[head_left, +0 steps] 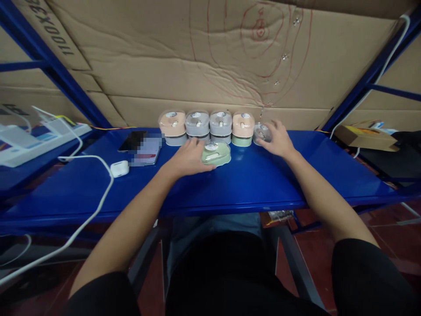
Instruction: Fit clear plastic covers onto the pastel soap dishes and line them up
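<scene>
My left hand (189,159) is wrapped around the left end of a pale green oval plastic case (216,154) with a clear lid and a round label. The case sits low over the blue table. My right hand (278,139) curves round the right side of a grey case (261,133) of the same kind, thumb in front, fingers behind. Left of it stand stacked cases in a row: a peach one over green (243,125), two grey stacks (220,123) (197,124), and a peach one over grey (172,123) at the far left.
Upright cardboard (148,66) with red drawn rings backs the blue table (263,184). On the left lie a dark phone-like slab (133,141), a partly blurred flat item (146,153), a white earbud case (119,168) and a white cable (105,193). An open carton (366,138) sits beyond the right frame.
</scene>
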`<state>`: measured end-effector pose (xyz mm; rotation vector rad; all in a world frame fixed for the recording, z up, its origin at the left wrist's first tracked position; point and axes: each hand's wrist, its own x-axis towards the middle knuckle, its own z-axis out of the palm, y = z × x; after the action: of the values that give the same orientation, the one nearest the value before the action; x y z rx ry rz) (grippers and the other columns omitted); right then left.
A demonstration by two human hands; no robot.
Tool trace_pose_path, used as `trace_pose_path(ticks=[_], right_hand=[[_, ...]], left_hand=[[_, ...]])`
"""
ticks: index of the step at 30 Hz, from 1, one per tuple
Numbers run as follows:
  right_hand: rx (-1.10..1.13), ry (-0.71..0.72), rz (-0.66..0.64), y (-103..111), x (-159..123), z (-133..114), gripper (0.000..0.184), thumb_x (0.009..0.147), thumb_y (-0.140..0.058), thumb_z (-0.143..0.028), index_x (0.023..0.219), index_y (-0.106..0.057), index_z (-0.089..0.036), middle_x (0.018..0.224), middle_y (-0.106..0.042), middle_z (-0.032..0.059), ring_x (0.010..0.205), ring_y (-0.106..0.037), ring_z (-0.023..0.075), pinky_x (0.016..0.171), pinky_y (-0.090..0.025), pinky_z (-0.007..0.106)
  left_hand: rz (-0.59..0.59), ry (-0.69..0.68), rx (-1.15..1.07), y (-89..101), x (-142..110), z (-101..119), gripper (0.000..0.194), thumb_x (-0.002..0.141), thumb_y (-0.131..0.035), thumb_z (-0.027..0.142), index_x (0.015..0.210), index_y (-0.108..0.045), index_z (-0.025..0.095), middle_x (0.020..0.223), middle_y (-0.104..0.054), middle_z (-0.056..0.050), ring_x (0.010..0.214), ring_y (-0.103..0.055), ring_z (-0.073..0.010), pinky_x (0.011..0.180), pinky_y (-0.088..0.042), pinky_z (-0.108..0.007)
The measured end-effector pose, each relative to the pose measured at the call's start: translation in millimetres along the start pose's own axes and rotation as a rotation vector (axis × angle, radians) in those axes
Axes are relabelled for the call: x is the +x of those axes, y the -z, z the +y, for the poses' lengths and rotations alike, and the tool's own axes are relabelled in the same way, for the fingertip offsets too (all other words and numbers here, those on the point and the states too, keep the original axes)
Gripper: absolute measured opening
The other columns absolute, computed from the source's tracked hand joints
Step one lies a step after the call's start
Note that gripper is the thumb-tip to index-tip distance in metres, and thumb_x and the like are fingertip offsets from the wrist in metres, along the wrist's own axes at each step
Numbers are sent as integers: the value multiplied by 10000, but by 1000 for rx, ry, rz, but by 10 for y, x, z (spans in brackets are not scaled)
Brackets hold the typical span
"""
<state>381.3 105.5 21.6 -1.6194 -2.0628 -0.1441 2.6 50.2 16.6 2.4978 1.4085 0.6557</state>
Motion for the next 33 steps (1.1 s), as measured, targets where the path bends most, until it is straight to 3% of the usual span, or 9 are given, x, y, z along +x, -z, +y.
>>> trace_pose_path(ticks=[2, 4, 8, 12, 15, 18, 21, 27, 33], right_hand=[[-50, 13, -141, -47, 34, 110, 949, 901, -694, -760, 1676, -538, -233, 1835, -395, 205, 1646, -379, 540, 1282, -390, 727], [-63, -13, -183, -52, 53, 124, 860, 924, -653, -770, 1591, -615, -228, 1736, -527, 217, 1580, -469, 530, 1262, -420, 714], [-66, -201, 16, -7, 72, 18, 831, 940, -583, -846, 1382, -715, -155, 1416, -689, 291, 1342, -643, 523, 1135, -522, 683], [-129, -375, -14, -36, 98, 63, 1090, 769, -795, -866, 1507, -627, -82, 1463, -639, 375, 1374, -608, 601, 1107, -487, 770], [-184, -386, -103, -9, 116, 222, 993, 724, -870, -779, 1449, -696, -123, 1408, -696, 347, 1366, -625, 604, 1121, -472, 777], [-251, -257, -240, 119, 75, 295, 894, 718, -888, -717, 1417, -734, -181, 1414, -734, 289, 1375, -641, 576, 1133, -490, 730], [-231, -66, -368, 272, -47, 143, 928, 738, -885, -711, 1500, -707, -212, 1464, -733, 246, 1399, -638, 562, 1163, -487, 711], [146, 376, -467, 375, -333, -466, 1154, 656, -967, -769, 1660, -592, -344, 1606, -666, 126, 1485, -582, 500, 1242, -479, 655], [360, 542, -530, 297, -377, -678, 988, 722, -977, -665, 1600, -651, -348, 1567, -723, 80, 1405, -676, 418, 1201, -536, 584]], left_hand=[[52, 23, 62, 27, -12, 68, 1046, 795, -884, 701, 1611, -508, 165, 1664, -507, -259, 1583, -440, -575, 1335, -346, -712], [119, -37, 82, 6, -20, 195, 931, 867, -849, 634, 1608, -520, 178, 1707, -463, -246, 1612, -420, -536, 1359, -335, -683], [192, -265, 60, -113, -35, 458, 541, 996, -742, 441, 1471, -661, 195, 1662, -531, -220, 1567, -513, -451, 1326, -421, -633], [110, -421, 22, -260, -58, 565, 348, 1062, -654, 427, 1327, -741, 218, 1520, -656, -185, 1441, -634, -385, 1228, -537, -587], [30, -458, 13, -355, -71, 560, 330, 1077, -625, 439, 1279, -755, 213, 1451, -696, -176, 1349, -690, -363, 1159, -587, -562], [-27, -456, 0, -428, -69, 541, 346, 1076, -613, 444, 1274, -749, 194, 1441, -699, -185, 1329, -702, -364, 1144, -598, -558], [-64, -388, -119, -499, -53, 520, 458, 1039, -678, 474, 1412, -685, 209, 1464, -692, -171, 1318, -715, -347, 1166, -601, -553], [-81, -180, -375, -630, -22, 420, 1207, 823, -923, 625, 1768, -291, 217, 1707, -524, -259, 1485, -647, -417, 1244, -560, -615], [-93, -179, -404, -611, -21, 384, 1413, 726, -1011, 627, 1810, -199, 226, 1754, -468, -284, 1640, -468, -515, 1331, -420, -722]])
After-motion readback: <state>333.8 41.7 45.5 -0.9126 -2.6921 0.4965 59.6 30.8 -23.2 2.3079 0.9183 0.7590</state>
